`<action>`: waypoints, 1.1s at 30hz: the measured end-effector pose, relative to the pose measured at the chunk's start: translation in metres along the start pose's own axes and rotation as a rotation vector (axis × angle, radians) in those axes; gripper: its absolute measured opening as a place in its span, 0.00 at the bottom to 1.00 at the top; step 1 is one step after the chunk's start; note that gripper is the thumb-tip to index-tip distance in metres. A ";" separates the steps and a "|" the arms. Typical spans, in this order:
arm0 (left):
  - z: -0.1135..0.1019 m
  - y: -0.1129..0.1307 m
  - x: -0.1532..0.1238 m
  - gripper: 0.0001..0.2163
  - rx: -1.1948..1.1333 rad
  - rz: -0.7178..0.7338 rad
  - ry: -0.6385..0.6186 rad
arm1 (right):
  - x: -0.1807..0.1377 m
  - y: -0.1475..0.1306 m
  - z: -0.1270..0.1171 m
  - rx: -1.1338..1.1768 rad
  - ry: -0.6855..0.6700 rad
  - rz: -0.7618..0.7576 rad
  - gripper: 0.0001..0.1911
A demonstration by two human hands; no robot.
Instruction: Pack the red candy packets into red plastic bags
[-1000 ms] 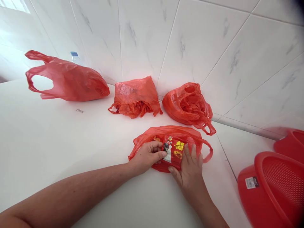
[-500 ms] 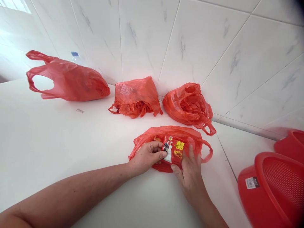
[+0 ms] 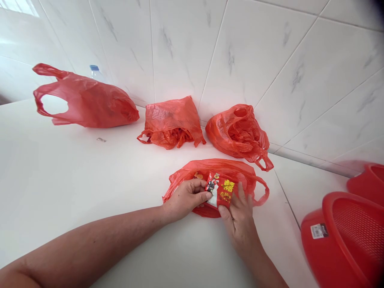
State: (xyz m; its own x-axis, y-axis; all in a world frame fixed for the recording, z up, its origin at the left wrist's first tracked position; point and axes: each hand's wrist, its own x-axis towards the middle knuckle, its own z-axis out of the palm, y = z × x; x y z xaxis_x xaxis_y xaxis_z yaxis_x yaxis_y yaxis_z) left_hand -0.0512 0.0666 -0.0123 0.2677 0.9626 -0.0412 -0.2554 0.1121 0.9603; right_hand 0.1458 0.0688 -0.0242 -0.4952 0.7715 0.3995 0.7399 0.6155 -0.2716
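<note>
A small red packet (image 3: 220, 189) with yellow characters and a printed couple lies over the mouth of an open red plastic bag (image 3: 210, 164). My left hand (image 3: 186, 199) pinches the packet's left edge between thumb and fingers. At the packet's right end is my right hand (image 3: 239, 211), its thumb on the lower corner and its fingers reaching behind the packet; it grips that side. Another item with an orange print (image 3: 198, 175) shows inside the bag, partly covered by the packet and my left hand.
Three more red plastic bags stand along the tiled wall: a left one (image 3: 90, 102), a middle one (image 3: 171, 120) and a right one (image 3: 237, 132). A blue-capped bottle (image 3: 95, 70) is behind the left bag. Red plastic baskets (image 3: 313, 250) are at the right. A small scrap (image 3: 101, 139) lies on the white table (image 3: 75, 176).
My right thumb has come up onto the packet's lower right corner, and the right fingers have closed in on it. The packet has shifted slightly right. My left hand keeps its pinch.
</note>
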 end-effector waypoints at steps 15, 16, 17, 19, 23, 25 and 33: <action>-0.002 -0.001 -0.001 0.13 0.077 0.065 0.006 | -0.001 -0.005 0.000 0.048 -0.015 -0.044 0.20; -0.002 0.000 -0.001 0.12 0.073 0.069 0.001 | -0.001 -0.005 0.000 0.045 -0.016 -0.050 0.20; -0.002 0.000 -0.001 0.12 0.070 0.077 -0.005 | -0.001 -0.006 0.000 0.043 -0.018 -0.051 0.19; -0.002 0.001 -0.001 0.12 0.070 0.097 -0.017 | -0.001 -0.006 0.001 0.042 -0.021 -0.052 0.19; -0.002 0.000 -0.001 0.13 0.099 0.118 -0.039 | -0.002 -0.008 0.001 0.033 -0.026 -0.056 0.21; -0.003 0.000 -0.002 0.13 0.120 0.108 -0.033 | -0.002 -0.008 0.001 0.025 -0.024 -0.058 0.21; 0.003 0.007 -0.004 0.11 0.024 0.067 -0.041 | 0.001 -0.001 0.002 0.022 0.044 -0.100 0.20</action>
State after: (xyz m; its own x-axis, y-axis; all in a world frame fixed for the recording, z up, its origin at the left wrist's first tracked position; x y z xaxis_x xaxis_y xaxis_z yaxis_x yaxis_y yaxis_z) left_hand -0.0515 0.0625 -0.0051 0.2884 0.9569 0.0340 -0.2521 0.0416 0.9668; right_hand 0.1440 0.0688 -0.0250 -0.5454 0.6984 0.4634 0.6772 0.6930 -0.2474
